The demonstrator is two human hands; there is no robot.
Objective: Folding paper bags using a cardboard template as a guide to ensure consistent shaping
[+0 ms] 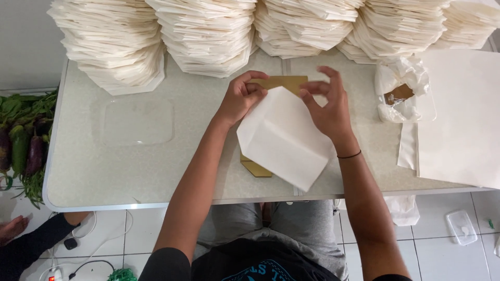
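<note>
At the middle of the bench [130, 171], a sheet of white paper [284, 138] lies partly folded over a flat tan template [281, 83], whose top edge shows above the paper and whose lower corner [256, 168] shows below it. Left hand [242, 96]: fingers curled, pressing down on the paper's upper left edge, touching both paper and template top. Right hand [325, 104]: palm resting on the paper's upper right corner, fingers half open and lifted, thumb and forefinger pinched near the fold; whether they actually grip the paper cannot be told. A thin dark band [349, 155] sits on the right wrist.

Along the far edge of the bench, tall stacks of folded white paper [208, 36] stand side by side. Left of the hands, a clear plastic lid [136, 122] lies flat. Right of the hands, a clear container with crumpled white plastic and a brown piece inside [401, 96]; beside it, a pile of unfolded white sheets [461, 119].

On the floor to the left, eggplants and green vegetables [23, 140]. At lower left, another person's hand and dark sleeve [21, 242], near white cables [99, 244]. On the floor to the right, a small clear plastic box [461, 226].
</note>
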